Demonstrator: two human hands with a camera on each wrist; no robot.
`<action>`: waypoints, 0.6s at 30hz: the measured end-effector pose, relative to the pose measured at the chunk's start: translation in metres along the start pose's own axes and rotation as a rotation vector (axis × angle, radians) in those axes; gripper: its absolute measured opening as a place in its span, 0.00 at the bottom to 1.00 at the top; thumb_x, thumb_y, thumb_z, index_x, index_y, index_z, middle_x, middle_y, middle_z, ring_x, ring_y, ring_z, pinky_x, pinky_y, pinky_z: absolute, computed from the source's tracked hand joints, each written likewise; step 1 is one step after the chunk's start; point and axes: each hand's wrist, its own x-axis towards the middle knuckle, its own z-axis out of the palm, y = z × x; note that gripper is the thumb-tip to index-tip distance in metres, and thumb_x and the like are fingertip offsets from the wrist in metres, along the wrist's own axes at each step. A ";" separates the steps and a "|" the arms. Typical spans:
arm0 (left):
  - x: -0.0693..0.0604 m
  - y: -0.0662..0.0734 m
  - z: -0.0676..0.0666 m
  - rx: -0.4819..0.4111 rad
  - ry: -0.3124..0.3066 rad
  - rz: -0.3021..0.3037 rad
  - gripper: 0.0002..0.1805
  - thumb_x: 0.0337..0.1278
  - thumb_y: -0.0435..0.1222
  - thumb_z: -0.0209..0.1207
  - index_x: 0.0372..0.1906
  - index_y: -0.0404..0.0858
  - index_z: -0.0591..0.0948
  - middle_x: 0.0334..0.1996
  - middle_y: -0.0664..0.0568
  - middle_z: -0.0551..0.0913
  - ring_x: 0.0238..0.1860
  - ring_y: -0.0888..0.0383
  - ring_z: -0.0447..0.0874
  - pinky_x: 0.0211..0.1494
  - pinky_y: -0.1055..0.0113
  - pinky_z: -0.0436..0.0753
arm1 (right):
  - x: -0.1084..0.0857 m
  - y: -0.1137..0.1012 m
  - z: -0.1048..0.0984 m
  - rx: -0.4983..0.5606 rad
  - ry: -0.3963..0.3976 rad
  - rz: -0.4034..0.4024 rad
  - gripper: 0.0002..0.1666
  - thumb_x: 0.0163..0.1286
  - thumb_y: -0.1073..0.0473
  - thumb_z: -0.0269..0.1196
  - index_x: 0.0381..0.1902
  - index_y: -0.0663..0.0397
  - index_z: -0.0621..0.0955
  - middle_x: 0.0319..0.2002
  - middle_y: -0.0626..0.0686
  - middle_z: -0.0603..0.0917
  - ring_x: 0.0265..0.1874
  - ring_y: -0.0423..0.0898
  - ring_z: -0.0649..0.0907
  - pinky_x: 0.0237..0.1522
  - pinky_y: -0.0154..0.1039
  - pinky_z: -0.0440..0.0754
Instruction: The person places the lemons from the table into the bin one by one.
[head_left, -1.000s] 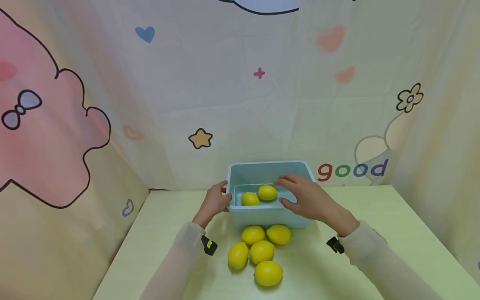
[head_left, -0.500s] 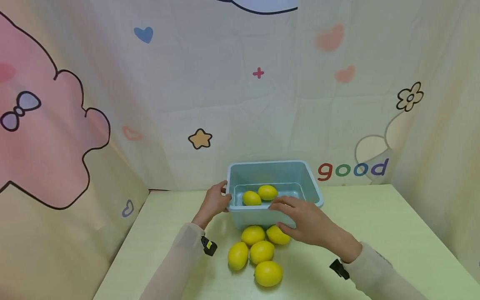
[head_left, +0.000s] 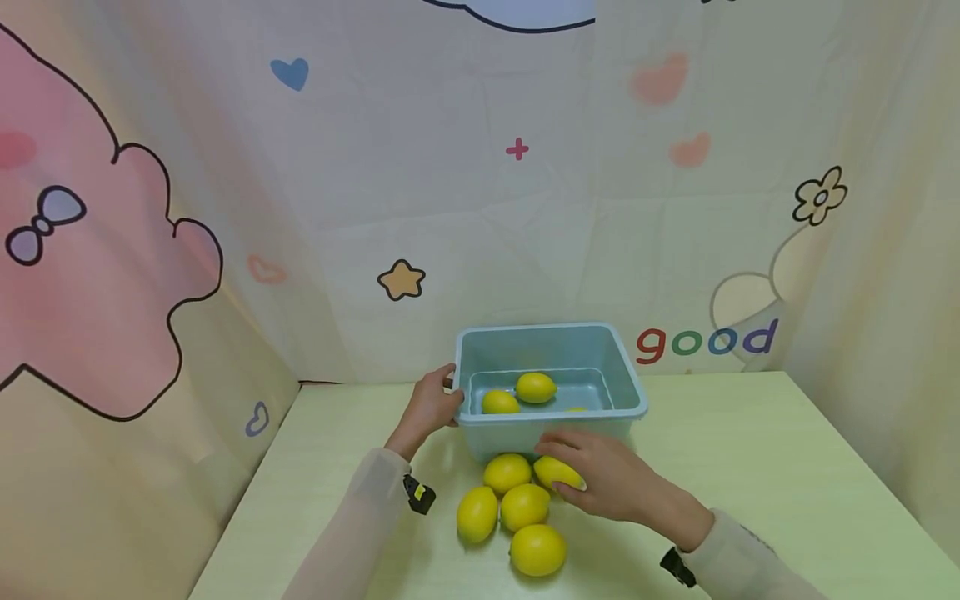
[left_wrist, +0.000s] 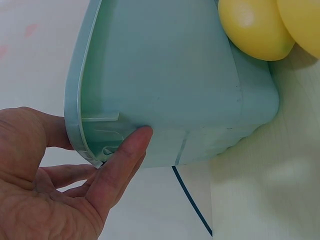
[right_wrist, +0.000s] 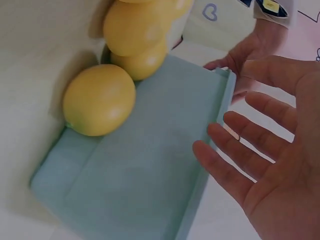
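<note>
My left hand grips the left rim of a light blue bin; in the left wrist view, the thumb of the hand lies on the bin's outer wall. Inside are two yellow lemons, plus a sliver of yellow behind the front rim. Fingers spread, my right hand reaches over a lemon at the bin's front, partly hiding it. The right wrist view has the hand apart from the nearest lemon, nothing held.
More lemons lie in a cluster on the pale green table, in front of the bin. A printed curtain hangs right behind the table, with further curtain on both sides.
From above the bin, my right hand has come down and toward me to the lemon at the front. The yellow sliver now shows inside the bin. My left hand stays on the rim.
</note>
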 end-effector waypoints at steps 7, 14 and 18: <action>0.000 0.000 -0.001 -0.004 -0.004 0.003 0.31 0.66 0.33 0.53 0.73 0.37 0.64 0.58 0.32 0.78 0.47 0.37 0.85 0.29 0.62 0.88 | -0.001 0.004 0.017 0.036 -0.081 0.055 0.29 0.62 0.53 0.68 0.61 0.49 0.78 0.61 0.54 0.79 0.56 0.53 0.81 0.55 0.51 0.83; 0.001 0.000 0.000 -0.002 -0.002 -0.002 0.32 0.66 0.32 0.53 0.74 0.37 0.63 0.58 0.32 0.77 0.47 0.37 0.86 0.32 0.58 0.89 | 0.000 0.008 0.031 0.051 -0.154 0.119 0.31 0.63 0.52 0.68 0.64 0.48 0.76 0.67 0.55 0.75 0.63 0.55 0.76 0.58 0.53 0.81; 0.000 0.000 0.000 -0.002 0.002 -0.006 0.32 0.66 0.33 0.53 0.74 0.37 0.63 0.59 0.32 0.77 0.46 0.38 0.86 0.28 0.65 0.88 | 0.002 0.008 0.036 0.053 -0.158 0.119 0.32 0.62 0.54 0.68 0.64 0.51 0.75 0.67 0.57 0.75 0.64 0.57 0.76 0.59 0.55 0.80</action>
